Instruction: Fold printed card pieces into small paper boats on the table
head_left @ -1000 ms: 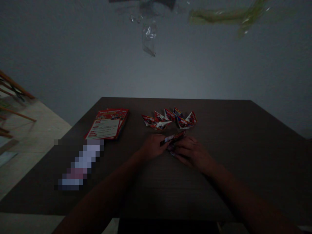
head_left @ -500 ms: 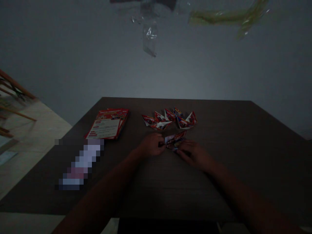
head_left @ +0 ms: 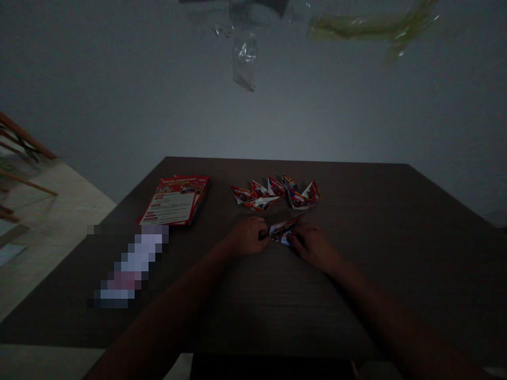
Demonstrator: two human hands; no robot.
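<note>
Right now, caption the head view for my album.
Left hand and right hand hold printed folded paper near multicoloured folded paper boats on a dark brown table.

On table (head_left: pixel 380 211): leaflet stack (head_left: pixel 172 203) left | paper boats (head_left: pixel 276 187) behind hands (head_left: pixel 246 235) | sheet (head_left: pixel 282 229) between hands, apparently on table

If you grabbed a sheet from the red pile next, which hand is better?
Probably the left hand: the red pile lies on its side of the table, while the right hand is farther away, past the folded paper.
</note>
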